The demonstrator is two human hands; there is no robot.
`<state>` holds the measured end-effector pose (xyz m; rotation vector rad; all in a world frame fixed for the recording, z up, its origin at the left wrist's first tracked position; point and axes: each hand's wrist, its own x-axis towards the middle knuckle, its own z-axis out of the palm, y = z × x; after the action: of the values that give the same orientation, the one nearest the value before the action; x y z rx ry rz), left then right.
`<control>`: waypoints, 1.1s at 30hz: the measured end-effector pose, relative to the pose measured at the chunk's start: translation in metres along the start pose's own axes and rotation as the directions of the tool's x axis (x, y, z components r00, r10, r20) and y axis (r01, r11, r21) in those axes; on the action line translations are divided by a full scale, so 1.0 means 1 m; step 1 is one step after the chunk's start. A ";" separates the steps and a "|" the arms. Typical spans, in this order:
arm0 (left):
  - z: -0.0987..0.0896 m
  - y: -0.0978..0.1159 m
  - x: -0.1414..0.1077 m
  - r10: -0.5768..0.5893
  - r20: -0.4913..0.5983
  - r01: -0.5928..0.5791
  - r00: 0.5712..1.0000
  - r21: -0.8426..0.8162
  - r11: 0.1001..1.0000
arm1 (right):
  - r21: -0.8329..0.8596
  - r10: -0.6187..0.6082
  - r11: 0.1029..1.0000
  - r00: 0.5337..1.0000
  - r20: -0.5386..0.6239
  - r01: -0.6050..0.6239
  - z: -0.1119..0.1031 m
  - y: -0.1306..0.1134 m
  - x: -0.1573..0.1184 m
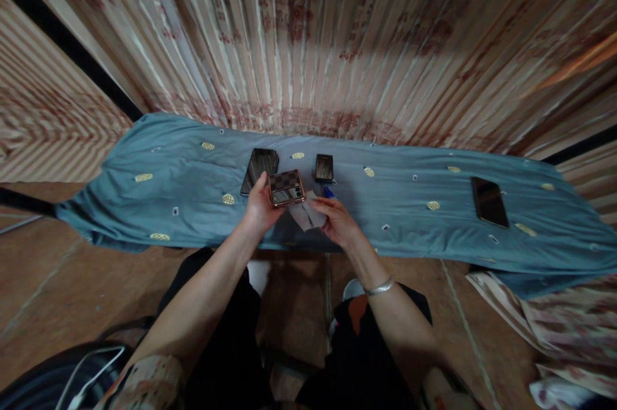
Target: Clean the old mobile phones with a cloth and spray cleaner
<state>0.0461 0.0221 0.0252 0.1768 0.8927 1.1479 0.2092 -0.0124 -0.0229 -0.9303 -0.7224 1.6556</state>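
Observation:
A small folded phone (286, 188) with a checkered panel and a shiny rim is held by my left hand (260, 205), its thumb along the left edge. My right hand (337, 220) pinches a grey cloth (307, 214), which hangs against the phone's lower right corner. Just behind my right fingers a small blue object (328, 192) shows. Beyond my left hand a dark phone or tablet (259, 169) lies flat, partly covered by the hand. A small black device (324, 168) rests on the bed cover behind the cloth.
The blue-green cover (409, 230) with yellow prints spreads over a long narrow surface. Another dark phone (490, 202) lies far to the right. Pleated curtains (308, 44) hang behind, between dark poles. A white cable (91, 378) is at the lower left.

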 end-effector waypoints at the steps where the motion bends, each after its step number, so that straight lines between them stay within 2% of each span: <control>1: -0.001 0.003 0.000 -0.006 -0.004 0.006 1.000 0.000 1.000 | -0.007 0.004 1.000 1.000 -0.008 -0.004 -0.003 -0.002 0.000; 3: -0.003 0.008 -0.002 -0.016 0.000 0.016 1.000 0.001 1.000 | -0.034 -0.019 0.999 0.999 -0.050 0.017 -0.008 -0.007 0.001; 5: -0.005 0.010 -0.003 -0.018 0.012 0.018 1.000 0.009 1.000 | -0.062 -0.105 0.993 0.988 -0.117 0.098 -0.013 -0.012 0.002; 7: -0.006 0.007 -0.005 -0.016 0.020 0.015 1.000 0.040 0.999 | -0.122 -0.239 0.968 0.954 -0.180 0.219 -0.016 -0.016 0.003; 9: -0.006 0.001 -0.007 -0.030 0.036 0.027 0.999 0.087 0.996 | -0.271 -0.387 0.904 0.903 -0.185 0.332 -0.017 -0.018 0.003; 11: -0.005 -0.009 -0.009 -0.071 0.066 0.062 0.995 0.128 0.990 | -0.483 -0.526 0.768 0.845 -0.101 0.421 -0.015 -0.016 0.002; 13: -0.004 -0.018 -0.010 -0.120 0.101 0.104 0.988 0.151 0.983 | -0.668 -0.607 0.558 0.791 0.075 0.492 -0.011 -0.011 -0.001; 16: -0.003 -0.027 -0.011 -0.134 0.137 0.116 0.981 0.130 0.985 | -0.799 -0.527 0.196 0.748 0.403 0.569 -0.002 -0.003 -0.006; 17: -0.002 -0.028 -0.011 -0.128 0.143 0.112 0.981 0.113 0.987 | -0.815 -0.489 0.109 0.745 0.454 0.569 0.000 -0.002 -0.008; 19: 0.000 -0.028 -0.013 -0.119 0.147 0.107 0.982 0.087 0.990 | -0.823 -0.435 0.004 0.742 0.510 0.568 0.002 -0.001 -0.010; 22: 0.004 -0.028 -0.017 -0.113 0.137 0.106 0.984 0.059 0.993 | -0.813 -0.411 -0.042 0.732 0.543 0.580 0.002 -0.004 -0.013; 27: 0.007 -0.027 -0.018 -0.062 0.059 0.063 0.996 0.000 0.998 | -0.792 -0.376 -0.079 0.718 0.586 0.605 0.009 -0.001 -0.020; 33: 0.002 -0.026 -0.014 -0.021 0.044 0.019 0.999 0.046 0.999 | -0.750 -0.339 -0.047 0.695 0.634 0.660 0.017 0.008 -0.027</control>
<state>0.0650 -0.0001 0.0194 0.2288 0.8802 1.1018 0.1946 -0.0403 -0.0147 -1.0234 -2.2156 0.3592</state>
